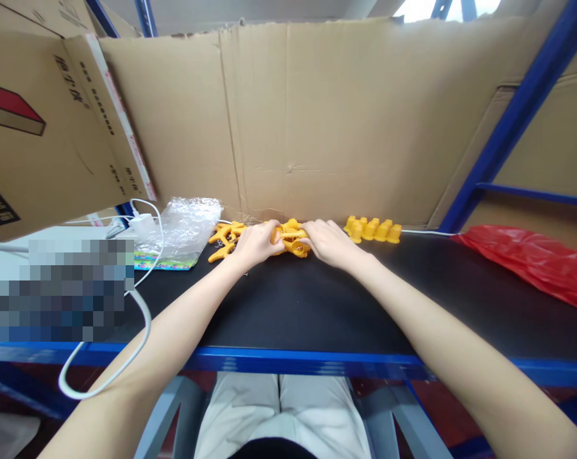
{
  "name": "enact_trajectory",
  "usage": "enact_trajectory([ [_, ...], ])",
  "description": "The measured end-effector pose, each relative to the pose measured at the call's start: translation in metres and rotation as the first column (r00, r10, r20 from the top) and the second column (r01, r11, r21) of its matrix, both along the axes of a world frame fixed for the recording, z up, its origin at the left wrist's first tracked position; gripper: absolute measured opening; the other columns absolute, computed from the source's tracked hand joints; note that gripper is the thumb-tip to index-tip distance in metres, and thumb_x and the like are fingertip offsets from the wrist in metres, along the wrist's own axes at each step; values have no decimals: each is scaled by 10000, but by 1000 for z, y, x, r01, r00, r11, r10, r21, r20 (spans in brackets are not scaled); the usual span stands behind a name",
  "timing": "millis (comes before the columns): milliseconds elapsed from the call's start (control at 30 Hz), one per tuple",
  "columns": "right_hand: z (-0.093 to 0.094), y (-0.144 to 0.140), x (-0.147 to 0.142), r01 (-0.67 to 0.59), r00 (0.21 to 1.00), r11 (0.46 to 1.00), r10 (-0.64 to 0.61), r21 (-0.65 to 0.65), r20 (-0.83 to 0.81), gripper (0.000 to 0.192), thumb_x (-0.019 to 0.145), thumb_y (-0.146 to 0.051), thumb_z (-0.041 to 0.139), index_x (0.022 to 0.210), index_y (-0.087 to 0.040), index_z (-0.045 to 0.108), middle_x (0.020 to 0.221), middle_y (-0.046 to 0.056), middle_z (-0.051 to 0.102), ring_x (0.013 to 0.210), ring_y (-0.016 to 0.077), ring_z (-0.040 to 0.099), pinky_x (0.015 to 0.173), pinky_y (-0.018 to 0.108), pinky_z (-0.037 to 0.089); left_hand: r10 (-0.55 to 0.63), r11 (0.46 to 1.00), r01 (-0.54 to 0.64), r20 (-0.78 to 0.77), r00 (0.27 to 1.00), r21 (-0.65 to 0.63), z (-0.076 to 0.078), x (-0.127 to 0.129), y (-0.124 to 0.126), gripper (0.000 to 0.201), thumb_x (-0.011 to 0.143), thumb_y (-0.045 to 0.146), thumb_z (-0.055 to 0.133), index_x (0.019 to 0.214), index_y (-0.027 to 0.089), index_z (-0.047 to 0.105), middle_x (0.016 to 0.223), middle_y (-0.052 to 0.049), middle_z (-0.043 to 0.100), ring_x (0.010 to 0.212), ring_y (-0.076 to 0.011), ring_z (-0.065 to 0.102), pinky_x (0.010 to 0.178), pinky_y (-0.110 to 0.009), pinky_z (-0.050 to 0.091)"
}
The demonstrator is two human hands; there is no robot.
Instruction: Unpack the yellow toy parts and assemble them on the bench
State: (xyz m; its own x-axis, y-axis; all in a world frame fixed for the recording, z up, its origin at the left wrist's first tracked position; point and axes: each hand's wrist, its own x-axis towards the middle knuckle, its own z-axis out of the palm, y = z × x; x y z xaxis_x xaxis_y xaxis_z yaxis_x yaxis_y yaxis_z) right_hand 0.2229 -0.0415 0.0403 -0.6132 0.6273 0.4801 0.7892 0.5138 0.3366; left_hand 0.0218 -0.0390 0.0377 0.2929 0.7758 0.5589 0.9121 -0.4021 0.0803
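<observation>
Near the back of the black table, my left hand (259, 242) is closed with thumb and fingers on a yellow plastic piece (291, 236). From the other side, my right hand (329, 242) has its fingers curled onto the same yellow cluster; its fingertips are partly hidden. Further yellow branched pieces (226, 237) with small metal chain bits lie just left of my left hand. Beyond my right hand stand several small yellow cup-shaped pieces (374, 229) in rows. The exact shape of the held piece is covered by my fingers.
A clear plastic bag (178, 223) lies at the back left, near a white charger (142, 222) and its cable (147, 312), which loops across my left forearm. A red plastic bag (532, 261) lies at the right. Cardboard (317, 115) walls the back; a blue frame post (518, 121) slants at right.
</observation>
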Motion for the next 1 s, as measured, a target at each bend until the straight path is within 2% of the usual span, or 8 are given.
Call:
enact_trajectory([
  [100,0,1,1,-2,1000,999,3,-47,21,256,943,-241,352,1080,-115,527,1012,124,617,883,227,503,706,314,248,1,1000,-2,-28,1000,-9,-1,0,-1,396,758,346,538,1120,188,561,868,-68,688,800,-214,643,668,-282,425],
  [300,5,-2,1,-15,1000,994,15,107,3,221,899,-128,361,1047,-144,524,940,106,622,873,229,501,739,340,236,-8,1000,8,-4,1000,-7,0,3,-3,384,768,340,533,1119,187,559,839,-63,687,775,-208,642,671,-281,427],
  [400,7,-1,4,29,999,989,-25,145,-30,236,880,-105,352,1036,-148,523,915,100,623,863,232,499,748,346,240,6,1000,-6,6,1000,-3,2,-1,0,392,768,343,538,1127,189,554,835,-63,683,776,-211,637,674,-284,429],
  [533,10,7,21,157,981,976,-136,152,-140,221,863,-123,373,1023,-145,523,954,109,624,876,240,511,752,349,254,101,995,-101,22,995,-3,2,-23,13,350,791,356,519,1104,205,566,838,-60,675,795,-207,625,697,-286,432],
  [667,9,21,48,261,929,960,-221,104,-296,210,863,-213,428,1041,-141,514,989,130,623,893,259,526,757,358,282,175,983,-180,104,979,43,-4,-56,32,322,866,340,418,1118,204,565,962,-93,654,851,-210,613,736,-302,441],
  [800,3,33,67,306,888,951,-271,38,-372,211,848,-251,465,1023,-147,523,973,120,624,907,267,533,763,373,309,166,985,-172,150,975,29,-17,-85,51,332,871,223,379,1149,204,559,1119,-101,610,940,-215,595,809,-333,455],
  [900,-1,40,77,327,863,945,-290,21,-415,236,851,-291,465,1023,-146,536,981,135,613,926,272,523,777,392,325,144,990,-143,167,975,-17,-27,-100,62,338,818,122,391,1054,217,614,1288,-77,529,1092,-222,547,899,-365,440],
  [1000,0,45,89,379,819,925,-327,18,-471,301,850,-372,470,1005,-134,570,1032,167,588,984,294,499,802,419,339,104,991,-88,163,981,-101,-36,-108,70,346,744,58,418,939,200,667,1369,-93,470,1208,-240,479,972,-389,402],
])
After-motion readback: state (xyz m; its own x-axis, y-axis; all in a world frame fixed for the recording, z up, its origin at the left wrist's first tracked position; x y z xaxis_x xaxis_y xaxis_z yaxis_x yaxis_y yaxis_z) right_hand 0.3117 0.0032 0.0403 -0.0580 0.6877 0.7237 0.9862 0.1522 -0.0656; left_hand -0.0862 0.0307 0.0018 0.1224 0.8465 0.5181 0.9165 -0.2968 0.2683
